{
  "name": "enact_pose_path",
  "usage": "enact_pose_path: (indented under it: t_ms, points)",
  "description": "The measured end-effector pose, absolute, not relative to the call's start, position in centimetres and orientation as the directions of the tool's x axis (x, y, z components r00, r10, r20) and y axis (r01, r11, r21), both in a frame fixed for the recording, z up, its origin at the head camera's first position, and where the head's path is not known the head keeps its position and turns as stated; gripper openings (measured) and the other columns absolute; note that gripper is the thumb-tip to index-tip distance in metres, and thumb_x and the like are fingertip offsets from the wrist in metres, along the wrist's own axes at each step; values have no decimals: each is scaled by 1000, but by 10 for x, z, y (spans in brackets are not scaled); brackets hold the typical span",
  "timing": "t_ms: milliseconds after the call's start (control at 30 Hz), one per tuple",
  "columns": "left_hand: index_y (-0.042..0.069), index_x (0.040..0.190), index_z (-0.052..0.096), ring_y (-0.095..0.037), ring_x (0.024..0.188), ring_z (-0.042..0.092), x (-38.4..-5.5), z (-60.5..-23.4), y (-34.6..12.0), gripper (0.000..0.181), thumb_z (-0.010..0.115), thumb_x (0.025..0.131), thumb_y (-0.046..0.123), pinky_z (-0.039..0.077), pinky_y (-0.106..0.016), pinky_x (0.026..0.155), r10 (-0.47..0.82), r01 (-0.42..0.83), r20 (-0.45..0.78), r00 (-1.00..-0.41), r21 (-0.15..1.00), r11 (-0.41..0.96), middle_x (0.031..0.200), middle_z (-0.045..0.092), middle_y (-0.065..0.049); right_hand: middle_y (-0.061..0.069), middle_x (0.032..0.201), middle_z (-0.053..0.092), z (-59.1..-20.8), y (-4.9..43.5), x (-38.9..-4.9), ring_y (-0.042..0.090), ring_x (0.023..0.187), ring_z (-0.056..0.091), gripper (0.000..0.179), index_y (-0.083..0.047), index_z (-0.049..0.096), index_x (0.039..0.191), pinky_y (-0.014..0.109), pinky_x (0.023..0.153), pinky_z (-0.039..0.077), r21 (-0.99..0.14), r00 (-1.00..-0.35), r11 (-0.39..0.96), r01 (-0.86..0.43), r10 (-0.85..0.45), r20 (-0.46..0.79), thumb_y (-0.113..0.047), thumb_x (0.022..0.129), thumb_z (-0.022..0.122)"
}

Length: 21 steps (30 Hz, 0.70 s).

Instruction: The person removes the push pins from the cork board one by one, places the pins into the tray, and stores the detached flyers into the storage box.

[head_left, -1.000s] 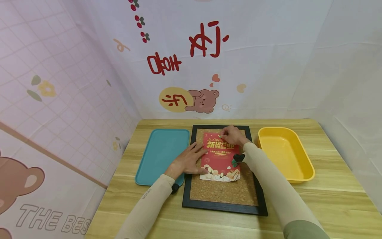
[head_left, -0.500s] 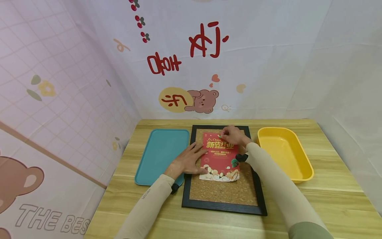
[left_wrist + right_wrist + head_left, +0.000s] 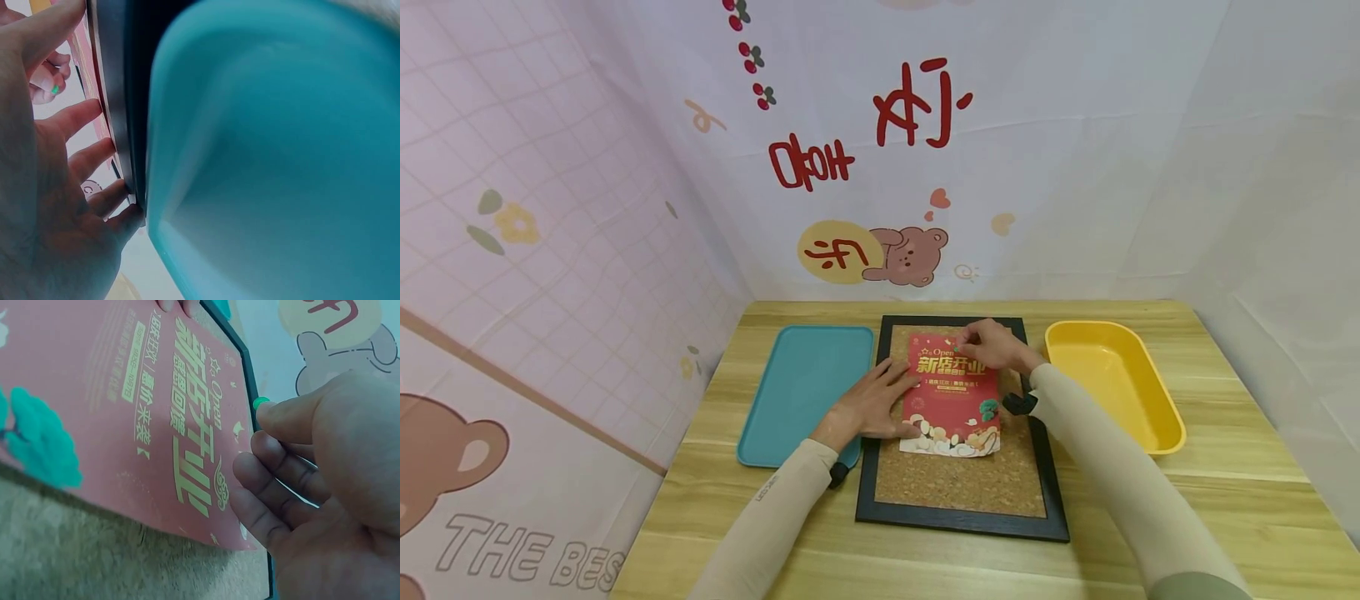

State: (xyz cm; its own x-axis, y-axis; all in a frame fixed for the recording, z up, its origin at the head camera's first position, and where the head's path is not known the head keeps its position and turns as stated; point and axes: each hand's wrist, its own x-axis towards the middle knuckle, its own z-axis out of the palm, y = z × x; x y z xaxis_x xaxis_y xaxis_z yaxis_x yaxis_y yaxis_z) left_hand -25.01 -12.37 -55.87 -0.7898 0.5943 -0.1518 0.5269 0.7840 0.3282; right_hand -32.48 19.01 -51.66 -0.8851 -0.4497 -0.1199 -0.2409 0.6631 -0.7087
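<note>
A red poster (image 3: pixel 951 408) with gold lettering lies on a black-framed cork board (image 3: pixel 958 483) in the head view. My left hand (image 3: pixel 872 404) rests with spread fingers on the poster's left edge and the board's frame. Near the poster's top edge, my right hand (image 3: pixel 996 346) pinches a small green push pin (image 3: pixel 260 402) between thumb and fingers. The pin's head shows at the thumb tip in the right wrist view, and its point is hidden. The poster's right edge stands slightly off the cork there.
A blue tray (image 3: pixel 808 392) lies left of the board, close to its frame. To the right stands a yellow tray (image 3: pixel 1112 392), partly behind the right sleeve. A printed cloth wall (image 3: pixel 1060 167) rises behind the wooden table (image 3: pixel 1240 467).
My right wrist and forearm have shifted a little to the right, with the push pin still pinched near the poster's top. The left hand stays in place.
</note>
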Motion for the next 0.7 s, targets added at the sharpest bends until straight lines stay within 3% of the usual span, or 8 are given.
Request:
enact_pose_path:
  t_ms: [100,267,500,700]
  points:
    - [25,178,40,-40,179,15,-242,-543,-119,103,70,96,80,23,-59,147,586,535,-172,-792,267,802,190,25,-10,14,104,72,-514,193,-321,22,91,63,18,-2,75,112,31,81,54,-707,-884,663,-246,-452,-116,-18,115,67]
    - [24,178,40,-39,178,19,-238,-540,-116,101,71,97,77,27,-56,146,572,537,-174,-802,211,817,189,27,-10,11,100,71,-508,198,-315,22,89,61,17,-4,75,108,31,79,53,-700,-884,665,-260,-456,-105,-20,114,70]
    - [24,177,40,-39,179,16,-237,-537,-117,102,72,97,77,24,-59,147,583,538,-174,-793,249,806,190,26,-11,11,103,73,-499,211,-307,22,88,61,14,-6,76,110,31,76,53,-718,-869,632,-291,-488,-78,-19,113,71]
    - [25,178,40,-39,179,14,-240,-542,-120,105,66,95,84,22,-59,147,595,539,-161,-787,289,791,190,25,-10,14,105,73,-488,225,-298,22,91,63,18,1,75,115,29,79,56,-741,-867,609,-284,-493,-74,-16,112,70]
